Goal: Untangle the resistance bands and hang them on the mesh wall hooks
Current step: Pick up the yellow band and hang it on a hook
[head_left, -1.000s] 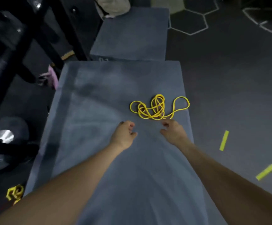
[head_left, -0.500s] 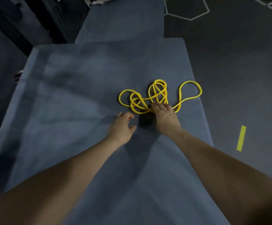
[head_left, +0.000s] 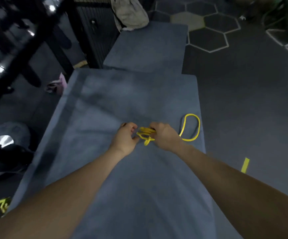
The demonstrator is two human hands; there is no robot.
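A tangled yellow resistance band (head_left: 190,128) lies near the right edge of a blue-grey padded mat (head_left: 122,100). My right hand (head_left: 164,135) is closed over the bunched strands, and one big loop trails out to its right on the mat. My left hand (head_left: 125,137) is just left of the bunch, fingers curled, its fingertips close to the strands. Whether the left fingers pinch a strand is hidden. No mesh wall or hooks show in this view.
A second blue-grey mat (head_left: 150,47) continues beyond the first. A black metal rack (head_left: 41,37) stands at the left. Grey cloth (head_left: 131,12) hangs at the top. Yellow tape (head_left: 245,165) marks the dark floor on the right.
My right hand has closed on the tangle and gathered it into a bunch, leaving one loop out. My left hand has moved in beside it. The camera has tilted up.
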